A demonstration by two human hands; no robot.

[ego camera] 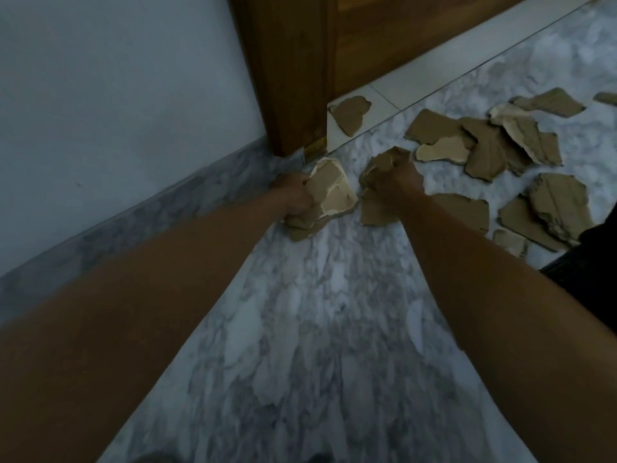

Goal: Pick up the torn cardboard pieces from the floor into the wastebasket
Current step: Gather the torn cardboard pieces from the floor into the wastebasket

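Note:
Torn brown cardboard pieces lie scattered on the marble floor (300, 329). My left hand (293, 195) grips a bundle of cardboard pieces (334, 192) near the wall corner. My right hand (395, 182) grips another bunch of cardboard pieces (375, 212), curled round them just above the floor. Several loose pieces (487, 145) remain spread to the right, one piece (350, 113) lies on the white door sill, and more pieces (554, 205) sit at the far right. No wastebasket is in view.
A pale wall (117, 95) with a marble skirting (133, 222) runs along the left. A brown wooden door and frame (300, 61) stand at the back. A dark object (591, 252) shows at the right edge.

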